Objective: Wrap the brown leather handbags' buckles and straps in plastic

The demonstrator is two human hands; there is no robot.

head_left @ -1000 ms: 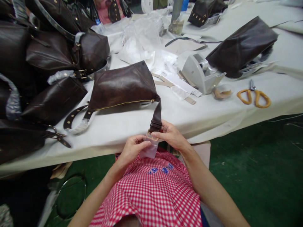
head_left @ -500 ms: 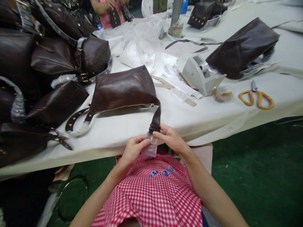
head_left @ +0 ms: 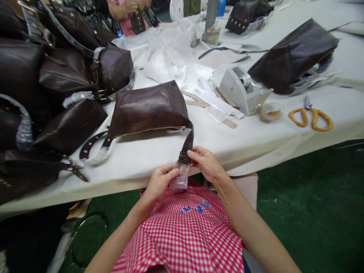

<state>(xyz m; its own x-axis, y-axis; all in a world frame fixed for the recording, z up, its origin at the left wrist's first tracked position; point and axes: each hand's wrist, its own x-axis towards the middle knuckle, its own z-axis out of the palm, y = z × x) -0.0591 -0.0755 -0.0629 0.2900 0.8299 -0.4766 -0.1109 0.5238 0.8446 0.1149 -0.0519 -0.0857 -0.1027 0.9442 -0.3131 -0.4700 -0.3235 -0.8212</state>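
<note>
A dark brown leather bag [head_left: 150,108] with a brass zipper lies on the table before me. Its short strap [head_left: 187,141] hangs down over the table's front edge toward my lap. At the strap's end a clear plastic wrap [head_left: 179,182] covers what looks like a buckle. My left hand [head_left: 163,180] pinches this plastic from the left, thumb on top. Just above it, my right hand [head_left: 205,162] grips the strap near its keeper loops, fingers closed around the edge. The bag's other strap [head_left: 92,146], studded and partly wrapped, curls on the table at left.
More brown bags [head_left: 66,68] are piled at left. A grey tape dispenser [head_left: 241,91], orange-handled scissors [head_left: 310,115], card strips [head_left: 217,104] and plastic sheets [head_left: 170,49] lie across the table. Another bag [head_left: 292,57] stands at right. A person [head_left: 127,11] works at the far side.
My right hand has shifted from the plastic-covered buckle slightly up onto the strap by the keeper loops. My left hand still pinches the plastic. The view has moved slightly.
</note>
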